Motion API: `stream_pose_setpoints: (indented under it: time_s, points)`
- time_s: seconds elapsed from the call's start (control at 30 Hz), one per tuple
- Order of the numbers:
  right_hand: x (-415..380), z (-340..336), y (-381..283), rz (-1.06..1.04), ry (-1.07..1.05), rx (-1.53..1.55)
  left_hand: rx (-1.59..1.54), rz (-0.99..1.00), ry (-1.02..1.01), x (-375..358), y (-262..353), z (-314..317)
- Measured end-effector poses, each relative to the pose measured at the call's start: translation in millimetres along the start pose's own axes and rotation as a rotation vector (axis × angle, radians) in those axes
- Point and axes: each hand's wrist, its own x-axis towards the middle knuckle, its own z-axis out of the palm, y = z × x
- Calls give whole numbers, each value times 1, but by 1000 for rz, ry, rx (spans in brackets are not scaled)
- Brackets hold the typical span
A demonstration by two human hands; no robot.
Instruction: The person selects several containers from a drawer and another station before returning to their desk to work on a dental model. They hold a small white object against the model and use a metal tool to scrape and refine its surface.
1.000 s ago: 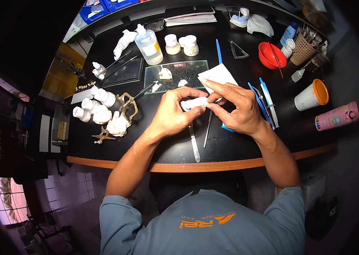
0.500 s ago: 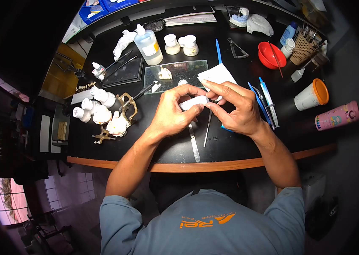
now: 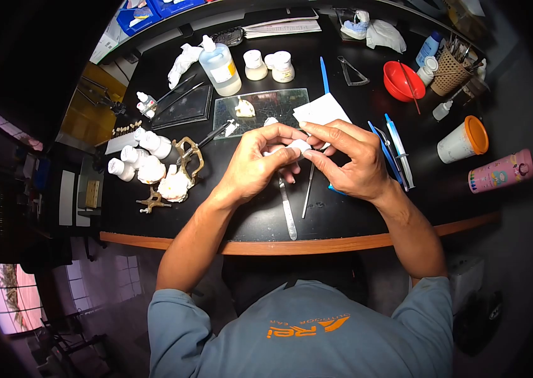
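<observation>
Between my two hands, above the middle of the table, is a small white piece (image 3: 300, 145) that looks like folded tissue; much of it is covered by fingers. My left hand (image 3: 259, 162) grips it, the thumb pressed on top. The fingers of my right hand (image 3: 353, 157) are curled in from the other side, with the thumb at the piece's right end. What lies behind the fingertips is hidden. Below the hands a metal scalpel handle (image 3: 288, 211) and a thin metal rod (image 3: 308, 192) lie on the table. A white paper pad (image 3: 323, 109) lies just beyond the fingers.
A glass slab (image 3: 291, 101) bears a dental model piece (image 3: 245, 108). Left are white jars (image 3: 131, 154), a brass articulator (image 3: 192, 157) and a clear bottle (image 3: 221, 69). At right stand a red bowl (image 3: 399, 88), blue-handled tools (image 3: 395, 148), a cup (image 3: 455, 148) and a pink bottle (image 3: 496, 173).
My left thumb has moved up and right over the white piece, so less of it shows. The left fingers beneath now show more. My right hand has barely moved.
</observation>
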Motion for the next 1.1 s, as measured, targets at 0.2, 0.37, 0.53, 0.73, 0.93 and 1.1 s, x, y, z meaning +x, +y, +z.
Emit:
stream_pose_setpoints:
  time_s: [0.2,0.37,0.53,0.73,0.93,1.1]
  points:
    - [0,-1,-1,-2,2,11,-147,-55,-32,2,1,-3]
    - [0,1,-1,-14,1,4,-153,-82,-29,1,4,-2]
    - [1,1,-2,-38,-4,-18,-139,-78,-23,0,2,-3]
    - [1,0,-4,-37,-1,-11,-55,-55,-5,1,0,-5]
    - [2,1,-3,-38,9,-2,-39,-4,-6,0,1,-2]
    - [-1,0,-3,-4,-26,28,-31,-21,5,-1,2,2]
